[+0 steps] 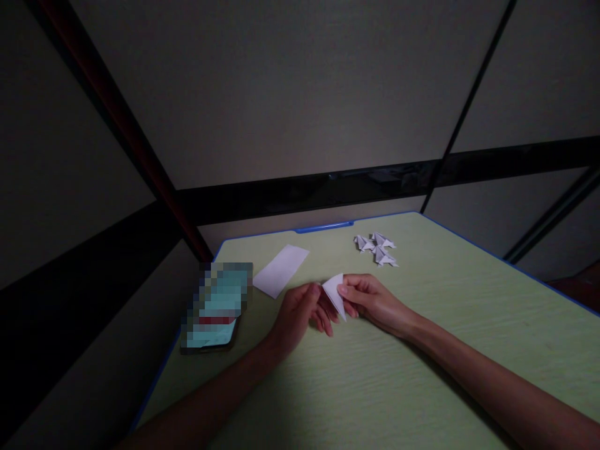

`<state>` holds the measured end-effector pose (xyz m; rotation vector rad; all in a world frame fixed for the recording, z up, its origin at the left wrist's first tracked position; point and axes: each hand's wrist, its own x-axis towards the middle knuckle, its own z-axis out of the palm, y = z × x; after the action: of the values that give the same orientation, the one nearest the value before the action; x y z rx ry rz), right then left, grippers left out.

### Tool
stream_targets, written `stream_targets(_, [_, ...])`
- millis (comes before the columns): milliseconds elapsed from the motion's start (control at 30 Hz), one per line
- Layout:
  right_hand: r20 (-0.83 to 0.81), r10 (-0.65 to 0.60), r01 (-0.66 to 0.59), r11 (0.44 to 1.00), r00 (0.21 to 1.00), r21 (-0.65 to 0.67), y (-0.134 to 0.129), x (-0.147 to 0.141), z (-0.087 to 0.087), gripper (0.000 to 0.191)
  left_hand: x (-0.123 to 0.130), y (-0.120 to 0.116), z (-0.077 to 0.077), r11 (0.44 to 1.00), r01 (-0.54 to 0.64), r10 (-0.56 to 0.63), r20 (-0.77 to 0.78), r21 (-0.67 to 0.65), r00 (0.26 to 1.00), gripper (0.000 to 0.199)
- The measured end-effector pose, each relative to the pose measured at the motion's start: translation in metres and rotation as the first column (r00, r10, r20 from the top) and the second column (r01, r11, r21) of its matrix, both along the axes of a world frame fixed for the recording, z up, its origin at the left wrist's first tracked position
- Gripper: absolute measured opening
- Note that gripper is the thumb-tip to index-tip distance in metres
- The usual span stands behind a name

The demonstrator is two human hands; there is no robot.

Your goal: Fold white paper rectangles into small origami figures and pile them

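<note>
Over the middle of the table, a small white folded paper [334, 294] is held between my two hands. It has a triangular shape with a point hanging downward. My left hand [300, 312] pinches its left corner between thumb and forefinger, the other fingers curled loosely below. My right hand [368, 295] grips the right side, thumb on the front face and fingers behind. Beyond my right hand sit three small folded paper figures [382, 255], close together. A flat sheet of white paper [282, 270] lies beyond my left hand.
A phone [218, 312] with its screen lit and partly pixelated lies at the table's left. The pale green table [450, 300] has a blue edge and a blue strip [324, 227] at the back. Cabinet-like panels [300, 94] with dark bands rise behind it.
</note>
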<state>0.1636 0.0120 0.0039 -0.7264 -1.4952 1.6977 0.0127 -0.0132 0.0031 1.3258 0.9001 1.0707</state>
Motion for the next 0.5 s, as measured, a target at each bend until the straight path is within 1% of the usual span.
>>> stream_targets(133, [0.065,-0.043,0.04,0.998,0.997,0.05,0.0001,0.0017,-0.001,0.032,-0.0008,-0.0011,0.0024,0.999,0.013,-0.011,-0.047,0.052,0.999,0.04])
stream_targets(233, [0.084,-0.089,0.084,0.994,0.993,0.065,0.0013,0.0039,-0.0011,0.029,-0.001,-0.0006,0.0037,0.998,-0.028,0.032,-0.07,0.056,0.997,0.029])
stream_targets(367, [0.021,-0.151,0.152,0.987,0.988,-0.045,0.0021,0.0036,0.0018,0.024,-0.0014,0.0016,0.0027,0.991,-0.104,0.112,-0.089,0.085,0.99,0.022])
stream_targets(433, [-0.023,-0.141,0.137,0.984,0.99,-0.116,0.0019,0.0022,0.0029,0.024,-0.0015,0.0023,0.0015,0.986,-0.135,0.146,-0.117,0.099,0.982,0.022])
stream_targets(500, [-0.07,-0.111,0.096,0.979,0.991,-0.18,0.0017,0.0007,0.0032,0.029,-0.0013,0.0025,0.0005,0.985,-0.146,0.158,-0.135,0.094,0.978,0.022])
